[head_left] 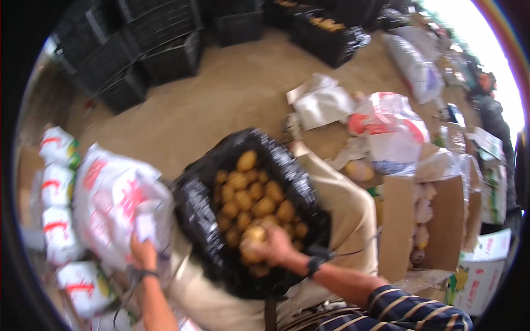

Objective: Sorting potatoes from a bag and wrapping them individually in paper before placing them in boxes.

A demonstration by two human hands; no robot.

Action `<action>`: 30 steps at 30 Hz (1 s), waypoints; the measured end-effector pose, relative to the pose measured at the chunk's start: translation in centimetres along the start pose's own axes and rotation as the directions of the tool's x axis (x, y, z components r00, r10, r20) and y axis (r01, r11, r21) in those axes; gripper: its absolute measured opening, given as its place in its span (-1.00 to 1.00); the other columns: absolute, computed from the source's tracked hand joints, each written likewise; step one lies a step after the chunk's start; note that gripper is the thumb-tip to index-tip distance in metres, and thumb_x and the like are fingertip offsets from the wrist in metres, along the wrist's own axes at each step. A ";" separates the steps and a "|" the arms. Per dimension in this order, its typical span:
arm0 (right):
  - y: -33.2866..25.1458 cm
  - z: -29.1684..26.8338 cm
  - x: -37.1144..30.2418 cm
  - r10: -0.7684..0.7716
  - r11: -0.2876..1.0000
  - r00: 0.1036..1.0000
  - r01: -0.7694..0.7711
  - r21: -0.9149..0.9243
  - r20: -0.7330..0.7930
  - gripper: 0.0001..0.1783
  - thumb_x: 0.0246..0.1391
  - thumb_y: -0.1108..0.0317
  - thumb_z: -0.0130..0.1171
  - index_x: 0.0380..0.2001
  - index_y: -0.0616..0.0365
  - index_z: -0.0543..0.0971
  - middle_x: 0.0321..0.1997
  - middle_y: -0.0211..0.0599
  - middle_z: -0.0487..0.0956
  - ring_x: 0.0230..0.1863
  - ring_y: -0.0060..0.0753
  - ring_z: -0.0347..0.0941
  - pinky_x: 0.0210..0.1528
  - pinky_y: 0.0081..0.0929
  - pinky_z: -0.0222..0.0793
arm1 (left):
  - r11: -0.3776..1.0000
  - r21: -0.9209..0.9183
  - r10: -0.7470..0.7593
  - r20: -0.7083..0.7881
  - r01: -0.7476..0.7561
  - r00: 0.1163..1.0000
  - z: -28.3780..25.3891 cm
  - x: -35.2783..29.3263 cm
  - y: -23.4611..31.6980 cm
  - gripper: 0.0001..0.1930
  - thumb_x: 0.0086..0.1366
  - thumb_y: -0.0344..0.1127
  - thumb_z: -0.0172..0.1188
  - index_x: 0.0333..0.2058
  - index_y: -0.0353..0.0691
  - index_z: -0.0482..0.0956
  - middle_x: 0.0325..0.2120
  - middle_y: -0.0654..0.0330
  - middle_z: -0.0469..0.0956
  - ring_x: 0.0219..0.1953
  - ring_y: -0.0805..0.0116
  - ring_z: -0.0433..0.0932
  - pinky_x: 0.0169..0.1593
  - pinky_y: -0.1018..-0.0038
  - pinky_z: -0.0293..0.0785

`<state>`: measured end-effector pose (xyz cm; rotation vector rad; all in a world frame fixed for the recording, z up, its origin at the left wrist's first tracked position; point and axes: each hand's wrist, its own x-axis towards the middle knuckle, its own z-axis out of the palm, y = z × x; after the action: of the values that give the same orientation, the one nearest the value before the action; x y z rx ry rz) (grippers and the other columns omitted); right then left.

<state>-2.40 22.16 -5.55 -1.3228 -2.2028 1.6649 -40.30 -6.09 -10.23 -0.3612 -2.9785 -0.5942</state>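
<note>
A black plastic-lined crate (196, 198) rests between my legs, holding many rounded yellow-brown potato-like items (243, 199). My right hand (276, 246) reaches into its near part, fingers closed around one or two of these pieces (255, 234); blur hides the exact number. On the left, my left hand (144, 251) grips a small pale packet or folded paper (146, 226), too blurred to name. It is held against a white plastic bag with red print (105, 190), whose contents are hidden.
White printed packages (58, 190) are stacked at the far left. An open cardboard box (396, 231) with wrapped produce stands right of my knee, a red-and-white bag (386, 124) behind it. Black crates (165, 55) line the back; crumpled white paper (320, 105) lies on the floor.
</note>
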 end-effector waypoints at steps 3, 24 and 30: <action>-1.8 -5.7 0.1 0.063 0.880 0.981 -0.142 0.452 0.185 -0.40 0.14 0.06 0.50 0.04 0.34 0.62 -0.17 -0.28 0.68 -0.16 -0.46 0.64 -0.12 -0.44 0.64 | 0.980 -0.085 0.181 0.017 -0.179 0.983 -4.2 -2.9 6.8 -0.51 0.10 -0.41 0.26 0.07 -0.34 0.60 -0.07 -0.23 0.66 0.03 -0.26 0.62 0.15 0.09 0.50; -2.6 -13.3 -7.9 -0.393 0.909 0.884 0.333 0.252 0.252 -0.16 0.02 0.01 0.53 0.24 0.35 0.52 0.10 -0.09 0.66 0.15 -0.39 0.54 0.25 -0.32 0.45 | 0.659 -0.438 0.739 0.231 -0.611 0.632 -10.3 -22.7 29.8 -0.77 0.07 -0.41 0.35 -0.26 -0.23 0.58 -0.32 -0.06 0.63 -0.20 -0.17 0.63 -0.13 0.07 0.53; -0.7 -13.0 -10.0 -0.235 0.794 0.796 -0.174 0.582 0.558 -0.22 0.17 -0.23 0.41 0.25 0.08 0.51 0.00 -0.41 0.65 -0.01 -0.47 0.61 -0.01 -0.35 0.64 | 0.699 -0.607 0.709 0.519 -0.378 0.478 -10.5 -23.1 29.8 -0.63 0.24 -0.43 0.29 0.04 -0.29 0.60 -0.04 0.09 0.69 -0.08 0.12 0.68 -0.05 0.24 0.60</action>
<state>10.31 25.18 4.40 -0.6032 -1.5774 2.7579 -10.27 11.67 7.45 -1.9860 -2.9674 -1.2154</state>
